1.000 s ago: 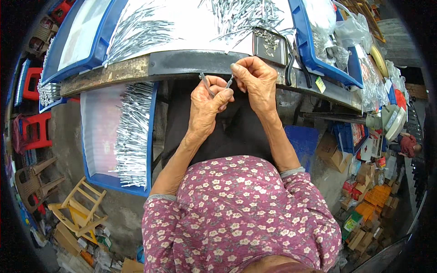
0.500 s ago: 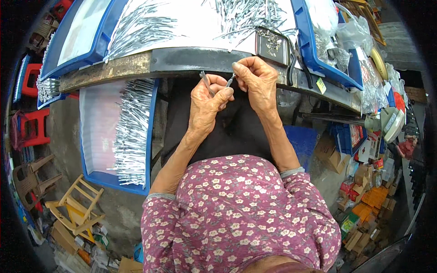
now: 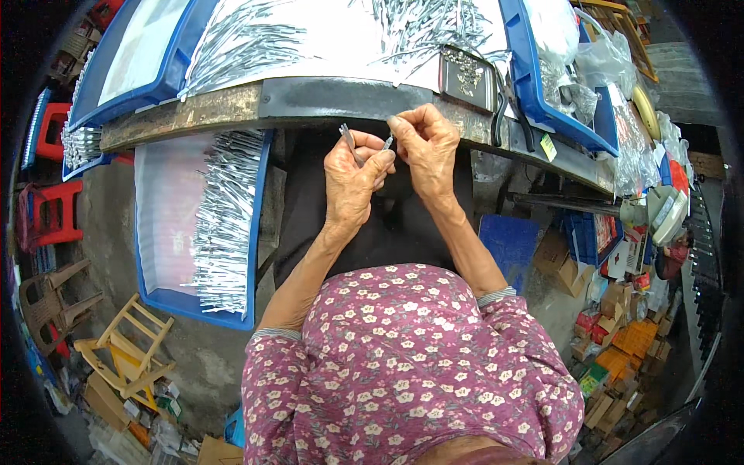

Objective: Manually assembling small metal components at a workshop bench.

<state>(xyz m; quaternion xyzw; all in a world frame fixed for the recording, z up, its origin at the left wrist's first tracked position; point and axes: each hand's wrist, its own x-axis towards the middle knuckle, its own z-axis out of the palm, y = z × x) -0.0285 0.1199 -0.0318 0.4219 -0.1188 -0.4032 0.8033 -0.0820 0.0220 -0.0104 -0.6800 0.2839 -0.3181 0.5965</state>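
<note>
My left hand (image 3: 353, 180) is closed around a thin metal strip (image 3: 347, 142), thumb and forefinger pinching it low so its tip stands up clear of my knuckles where I can see it. My right hand (image 3: 428, 147) is curled tight too, fingertips pinched on a smaller metal piece (image 3: 387, 142) — it sits just beside the strip, the two nearly touching, though whether they actually meet is too fine to tell. I hold both close together right at the edge of the workbench (image 3: 310, 97), above my dark lap, so anything that slips lands near me.

The stock is laid out within reach: loose silvery strips heaped on the white sheet in the blue tray (image 3: 535, 85) on the bench ahead, and more lined up in a row in the second blue tray (image 3: 155, 291) down at my left. A small dark metal box (image 3: 467, 79) stands at the bench edge just beyond my right hand.
</note>
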